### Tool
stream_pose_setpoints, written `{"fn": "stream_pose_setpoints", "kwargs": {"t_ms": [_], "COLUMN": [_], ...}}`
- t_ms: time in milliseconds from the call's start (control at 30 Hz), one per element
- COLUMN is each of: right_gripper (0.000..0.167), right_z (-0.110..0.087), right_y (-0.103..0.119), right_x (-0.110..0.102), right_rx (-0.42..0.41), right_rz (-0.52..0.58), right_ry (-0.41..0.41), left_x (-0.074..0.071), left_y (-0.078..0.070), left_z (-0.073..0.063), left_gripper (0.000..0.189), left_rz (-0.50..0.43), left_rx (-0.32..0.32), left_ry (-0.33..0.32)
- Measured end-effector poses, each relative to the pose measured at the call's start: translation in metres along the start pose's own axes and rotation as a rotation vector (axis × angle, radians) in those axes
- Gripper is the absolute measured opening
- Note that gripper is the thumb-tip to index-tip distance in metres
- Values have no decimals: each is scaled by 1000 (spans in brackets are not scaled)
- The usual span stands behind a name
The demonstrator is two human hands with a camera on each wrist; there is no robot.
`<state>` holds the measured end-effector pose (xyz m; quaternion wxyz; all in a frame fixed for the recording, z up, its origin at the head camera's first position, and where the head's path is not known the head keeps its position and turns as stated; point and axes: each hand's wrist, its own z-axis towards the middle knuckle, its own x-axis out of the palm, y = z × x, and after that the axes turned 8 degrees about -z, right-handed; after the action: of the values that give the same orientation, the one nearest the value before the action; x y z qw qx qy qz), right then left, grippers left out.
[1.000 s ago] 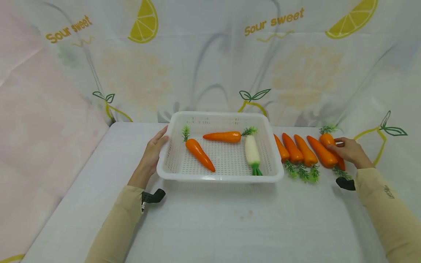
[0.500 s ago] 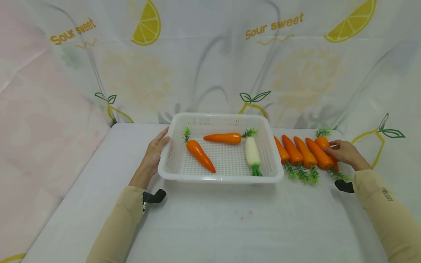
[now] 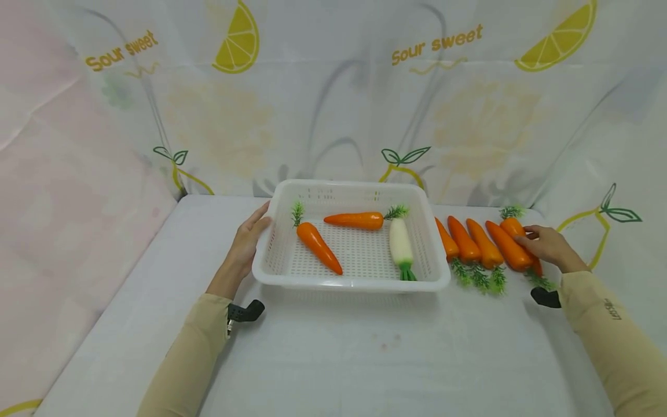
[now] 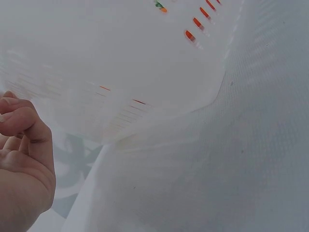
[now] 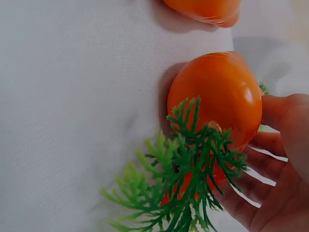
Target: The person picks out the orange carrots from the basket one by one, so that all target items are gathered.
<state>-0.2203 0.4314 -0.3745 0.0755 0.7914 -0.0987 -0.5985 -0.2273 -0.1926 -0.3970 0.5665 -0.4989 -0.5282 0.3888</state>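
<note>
A white plastic basket (image 3: 351, 283) stands in the middle of the table, holding two orange toy carrots (image 3: 319, 249) and a white radish (image 3: 400, 242). My left hand (image 3: 244, 243) grips the basket's left side, thumb near the rim; its curled fingers (image 4: 24, 118) show in the left wrist view. My right hand (image 3: 549, 243) holds the rightmost carrot (image 3: 512, 226), whose leaves point to the back wall. Another carrot (image 5: 217, 96) lies against it, leaves toward the near side, and hides part of it in the right wrist view.
Several more carrots (image 3: 484, 243) lie side by side to the right of the basket, leaves toward the near side. One is partly hidden by the basket's right rim. A printed cloth (image 3: 333, 116) hangs behind the white table (image 3: 344, 359).
My right hand and the rightmost carrot have shifted slightly left, closer to the neighbouring carrot. The left hand stays at the basket, whose contents look unchanged.
</note>
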Motion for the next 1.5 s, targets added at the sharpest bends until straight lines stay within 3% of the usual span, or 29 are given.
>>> {"fn": "stream_pose_setpoints", "kwargs": {"t_ms": [267, 633, 733, 833, 967, 1067, 1333, 1500], "right_gripper": [75, 75, 71, 64, 56, 56, 52, 47], "right_z": [-3, -6, -7, -7, -4, -2, -2, -3], "right_y": [-1, -3, -2, 3, 20, 39, 87, 108], "right_x": [0, -3, -3, -3, -7, -12, -18, -21], "right_rx": [20, 59, 51, 30, -19, -70, -209, -247], "right_rz": [12, 58, 57, 69, 100, 123, 164, 185], "right_ry": [-2, -6, -54, -156, -304, -363, -417, -450], "left_x": [10, 5, 5, 4, 1, -1, -1, 0], "left_y": [-12, -8, -9, -8, -5, -3, -2, -1], "left_z": [-12, -6, -7, -6, -3, -1, -2, -2], "left_gripper": [50, 49, 49, 50, 50, 51, 52, 52], "left_rz": [11, -7, -3, 1, 3, 5, -20, -28], "left_rx": [-12, -13, -20, -26, -18, -7, 1, 2], "left_ry": [8, 6, 5, 2, 3, 1, 2, 0]}}
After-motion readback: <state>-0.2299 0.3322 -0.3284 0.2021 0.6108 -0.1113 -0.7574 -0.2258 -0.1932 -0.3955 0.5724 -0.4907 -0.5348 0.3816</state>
